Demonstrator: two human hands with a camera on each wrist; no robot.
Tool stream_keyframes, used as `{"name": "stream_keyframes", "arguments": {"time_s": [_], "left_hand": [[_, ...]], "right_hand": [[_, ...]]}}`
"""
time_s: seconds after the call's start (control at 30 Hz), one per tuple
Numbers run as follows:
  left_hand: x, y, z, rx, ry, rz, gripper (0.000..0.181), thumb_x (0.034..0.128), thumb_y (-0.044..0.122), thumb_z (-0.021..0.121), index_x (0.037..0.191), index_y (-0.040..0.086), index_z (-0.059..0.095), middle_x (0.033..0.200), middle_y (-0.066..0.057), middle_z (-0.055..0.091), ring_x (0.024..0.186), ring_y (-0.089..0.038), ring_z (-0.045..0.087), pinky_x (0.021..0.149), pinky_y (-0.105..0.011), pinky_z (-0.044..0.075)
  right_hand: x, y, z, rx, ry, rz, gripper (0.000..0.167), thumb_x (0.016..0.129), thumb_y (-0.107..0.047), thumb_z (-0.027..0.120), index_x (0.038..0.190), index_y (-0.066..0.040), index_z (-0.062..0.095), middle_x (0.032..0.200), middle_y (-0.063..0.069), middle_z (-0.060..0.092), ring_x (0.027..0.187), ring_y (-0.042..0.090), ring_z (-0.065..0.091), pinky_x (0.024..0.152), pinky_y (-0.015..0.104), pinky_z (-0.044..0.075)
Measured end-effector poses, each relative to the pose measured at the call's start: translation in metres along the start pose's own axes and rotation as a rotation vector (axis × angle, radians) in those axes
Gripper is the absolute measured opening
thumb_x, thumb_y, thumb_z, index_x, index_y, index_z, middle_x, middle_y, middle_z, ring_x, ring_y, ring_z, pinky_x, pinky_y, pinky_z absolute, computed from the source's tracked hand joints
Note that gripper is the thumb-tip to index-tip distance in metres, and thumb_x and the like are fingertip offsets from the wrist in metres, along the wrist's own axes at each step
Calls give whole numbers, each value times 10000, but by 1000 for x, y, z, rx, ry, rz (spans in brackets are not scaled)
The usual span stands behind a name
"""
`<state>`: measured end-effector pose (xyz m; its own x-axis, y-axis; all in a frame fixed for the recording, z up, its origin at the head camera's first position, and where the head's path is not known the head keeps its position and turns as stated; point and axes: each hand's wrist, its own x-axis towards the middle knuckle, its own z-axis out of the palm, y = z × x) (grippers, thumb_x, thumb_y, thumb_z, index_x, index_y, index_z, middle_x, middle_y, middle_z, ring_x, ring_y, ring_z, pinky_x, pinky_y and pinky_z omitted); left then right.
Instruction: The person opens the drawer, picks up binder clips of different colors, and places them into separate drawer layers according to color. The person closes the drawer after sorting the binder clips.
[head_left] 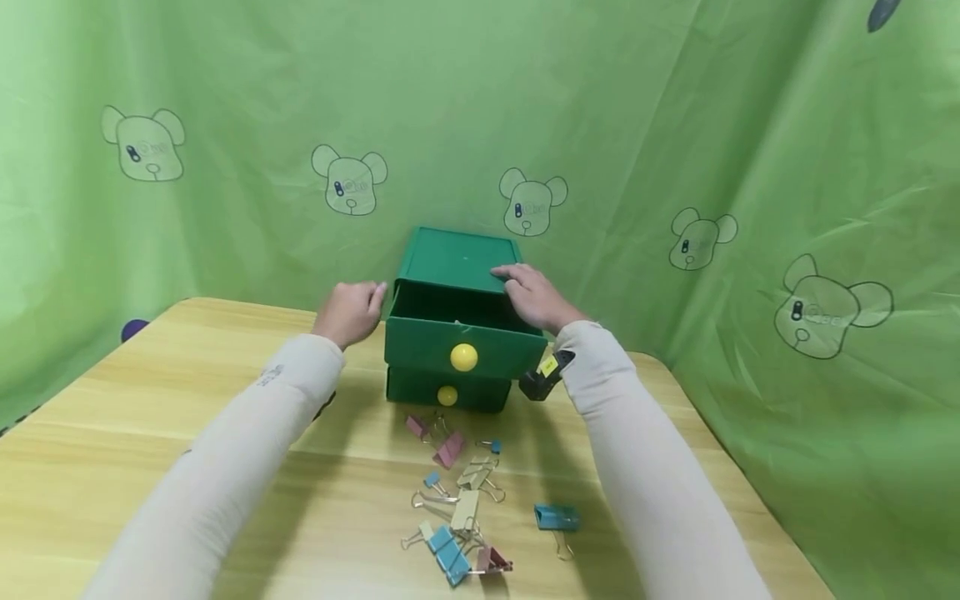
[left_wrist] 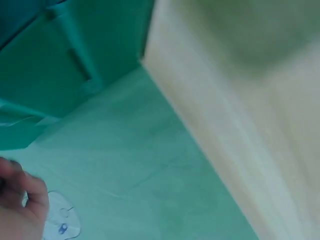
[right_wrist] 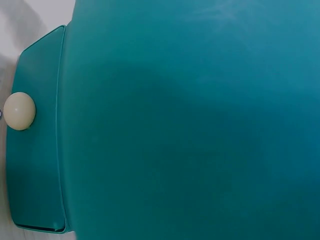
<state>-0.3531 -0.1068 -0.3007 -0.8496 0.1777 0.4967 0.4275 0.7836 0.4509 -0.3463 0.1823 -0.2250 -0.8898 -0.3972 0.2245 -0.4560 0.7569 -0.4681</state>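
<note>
Drawer box (head_left: 442, 254) stands on the tabletop (head_left: 225, 350); left hand (head_left: 350, 312) just beside it, fingers curled, seemingly empty; right hand (head_left: 531, 293) gripping nothing, fingers extended over its top; readying the pulled-out upper drawer (head_left: 420, 343) seems the step; next probably calls for reaching the binder clips (head_left: 465, 508); box plain green, yellow knobs (head_left: 463, 357), lower drawer (head_left: 412, 387) closed.

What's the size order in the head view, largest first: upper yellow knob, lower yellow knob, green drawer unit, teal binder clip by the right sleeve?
1. Green drawer unit
2. Teal binder clip
3. Upper yellow knob and lower yellow knob, unranked: the upper looks larger but sits nearer the camera.
</note>
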Motion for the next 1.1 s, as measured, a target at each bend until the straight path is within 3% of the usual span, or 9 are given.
{"name": "stream_keyframes", "arguments": {"time_s": [0.13, 0.23, 0.37, 0.57, 0.67, 0.8, 0.97, 1.03, 1.1], "left_hand": [[-11, -10, 11, 28, -223, 68, 421, 1023, 195, 402, 609, 123, 430, 547, -4, 402, 504, -157, 395, 513, -309, 364], [-20, -14, 19, 30, -369, 70, 421, 1000, 176, 437, 581, 134, 431, 540, 17, 405, 500, -135, 392, 511, -294, 364], [-31, -17, 26, 107, -509, 101, 407, 962, 167, 494, 562, 150, 421, 552, 31, 409, 527, -132, 393, 527, -282, 358], [-42, -5, 32, 180, -688, 161, 177, 930, 135, 609, 770, 80, 662, 732, -7, 608, 661, -159, 541, 628, -317, 483], [-49, 2, 37, 141, -701, 224, 77, 894, 91, 652, 832, 85, 697, 812, -14, 657, 731, -154, 582, 713, -340, 521], [-55, 6, 43, 25, -649, 320, 69, 873, 151, 728, 830, 109, 694, 863, -19, 660, 796, -184, 582, 765, -352, 509], [-62, 10, 51, -88, -619, 516, 146, 837, 173, 774, 913, 68, 705, 909, -46, 672, 878, -239, 609, 821, -333, 516], [-64, 12, 54, -95, -632, 547, 163, 830, 145, 775, 953, 62, 707, 939, -51, 673, 896, -227, 615, 837, -308, 520], [-67, 15, 55, -75, -652, 518, 177, 823, 138, 779, 971, 72, 707, 953, -47, 666, 892, -206, 613, 820, -282, 522]], "right_hand": [[0, -1, -1, 7, -8, 20, 466, 1017, -137, 275, 1445, -31, 426, 1515, 159, 334, 1413, 326, 241, 1147, 471, 203], [-2, 0, 0, 16, -17, 36, 469, 1015, -142, 281, 1451, -37, 419, 1521, 153, 325, 1420, 324, 228, 1148, 475, 198], [-1, 1, 1, 29, -13, 43, 469, 1015, -158, 287, 1454, -53, 418, 1521, 138, 327, 1419, 313, 231, 1145, 471, 207], [-1, -2, -1, 28, -4, 42, 464, 1016, -163, 299, 1450, -59, 425, 1517, 132, 337, 1414, 308, 241, 1144, 470, 209], [-1, -2, -2, 19, -7, 40, 464, 1018, -164, 296, 1451, -57, 422, 1519, 135, 334, 1415, 314, 237, 1145, 476, 201], [-1, -2, -3, 14, -3, 35, 463, 1020, -170, 292, 1451, -61, 421, 1519, 135, 333, 1414, 315, 239, 1145, 479, 202], [-2, -1, -2, 12, -7, 40, 462, 1021, -176, 297, 1452, -63, 420, 1518, 135, 335, 1412, 314, 247, 1142, 480, 211], [-2, 0, -1, 8, -7, 40, 463, 1021, -177, 295, 1451, -62, 422, 1518, 135, 336, 1412, 313, 248, 1142, 477, 212], [-2, 0, -1, 3, -4, 39, 463, 1022, -178, 292, 1450, -61, 424, 1518, 134, 338, 1413, 311, 249, 1144, 471, 211]]}}
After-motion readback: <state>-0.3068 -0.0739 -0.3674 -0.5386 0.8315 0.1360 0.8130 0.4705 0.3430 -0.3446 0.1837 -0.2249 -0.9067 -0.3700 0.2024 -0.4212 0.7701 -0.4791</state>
